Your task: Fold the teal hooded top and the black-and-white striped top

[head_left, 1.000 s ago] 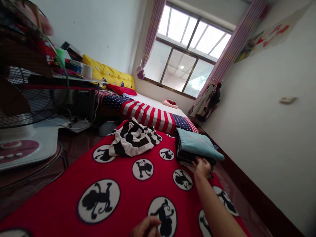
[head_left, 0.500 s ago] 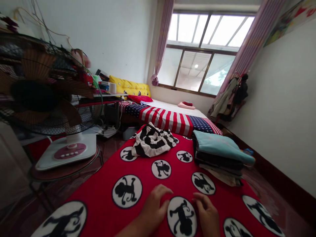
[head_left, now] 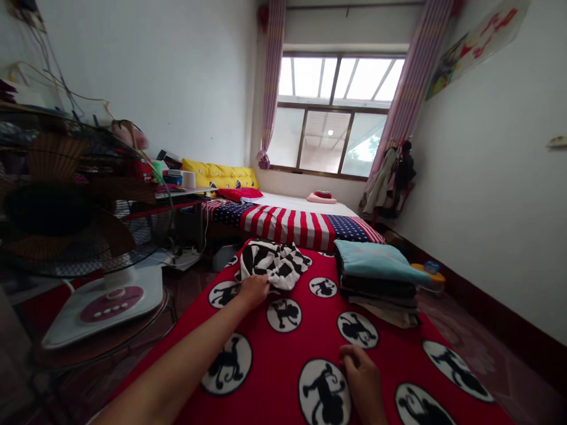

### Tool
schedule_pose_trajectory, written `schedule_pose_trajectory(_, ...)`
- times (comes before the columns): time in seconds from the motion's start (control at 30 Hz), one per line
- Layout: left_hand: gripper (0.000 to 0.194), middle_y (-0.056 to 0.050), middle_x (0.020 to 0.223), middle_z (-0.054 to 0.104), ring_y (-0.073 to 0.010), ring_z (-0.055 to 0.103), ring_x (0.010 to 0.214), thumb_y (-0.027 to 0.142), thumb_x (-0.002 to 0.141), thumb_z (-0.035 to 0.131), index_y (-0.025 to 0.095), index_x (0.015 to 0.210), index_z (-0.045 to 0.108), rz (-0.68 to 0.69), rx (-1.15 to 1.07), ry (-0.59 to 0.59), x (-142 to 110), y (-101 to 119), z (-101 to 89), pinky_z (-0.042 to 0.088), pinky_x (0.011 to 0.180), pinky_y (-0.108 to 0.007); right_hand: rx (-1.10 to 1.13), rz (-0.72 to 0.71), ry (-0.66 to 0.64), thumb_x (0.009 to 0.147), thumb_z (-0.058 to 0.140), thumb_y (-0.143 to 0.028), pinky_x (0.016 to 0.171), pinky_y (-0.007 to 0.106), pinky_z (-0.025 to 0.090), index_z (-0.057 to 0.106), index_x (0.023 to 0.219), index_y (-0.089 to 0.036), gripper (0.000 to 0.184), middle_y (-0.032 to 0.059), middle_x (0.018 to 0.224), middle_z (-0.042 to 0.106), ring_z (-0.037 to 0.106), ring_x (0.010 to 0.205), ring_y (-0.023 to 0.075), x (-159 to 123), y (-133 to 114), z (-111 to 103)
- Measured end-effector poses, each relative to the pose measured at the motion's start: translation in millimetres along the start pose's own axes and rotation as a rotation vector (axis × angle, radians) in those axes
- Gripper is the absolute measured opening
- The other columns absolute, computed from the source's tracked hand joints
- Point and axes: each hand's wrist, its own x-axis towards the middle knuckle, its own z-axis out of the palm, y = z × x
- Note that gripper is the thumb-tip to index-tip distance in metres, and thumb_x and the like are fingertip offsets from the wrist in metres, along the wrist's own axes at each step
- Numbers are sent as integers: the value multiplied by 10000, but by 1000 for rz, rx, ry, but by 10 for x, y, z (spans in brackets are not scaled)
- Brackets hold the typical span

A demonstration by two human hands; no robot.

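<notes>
A crumpled black-and-white striped garment lies at the far end of the red bedspread, which is printed with monkey figures in white circles. My left hand reaches out to the garment's near edge and its fingers are closed on the cloth. Lower down, my right hand hovers over or rests on the bedspread, loosely curled, thumb and forefinger slightly apart, with nothing in it. To the right sits a stack of folded clothes, a light blue piece on top and darker ones beneath.
An electric fan stands on a round stool at the left, beside a cluttered desk. Beyond is another bed with a stars-and-stripes sheet. Clothes hang by the window; a wall runs along the right.
My left hand has moved forward from the near bedspread to the striped garment and closed on it. My right hand stays low, its fingers more curled. The view has tilted up and turned right.
</notes>
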Motion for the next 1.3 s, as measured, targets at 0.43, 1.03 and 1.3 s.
schedule_pose_trajectory(0.43,160,-67,935,652,-222,591,925,241,836,574,197,949,678,294,-645,24,-2183,846,409,443,808,-307,223,-5,9,743,575,-591,813,365,507,673,993,-163,505,111,966,724,665,909,262,-578,-336,30)
schedule_pose_trajectory(1.03,177,-55,808,683,-185,624,794,205,859,549,174,829,721,225,-912,81,-2090,798,361,455,737,-280,199,-22,24,743,571,-626,746,353,486,689,909,-172,498,95,884,726,655,829,264,-751,-419,39)
schedule_pose_trajectory(1.3,183,-54,860,674,-190,624,834,237,888,518,179,881,692,149,-928,242,-2073,762,363,475,763,-290,-28,-199,230,850,483,-541,843,414,467,641,987,-145,448,154,1022,671,614,956,287,-792,-475,-2)
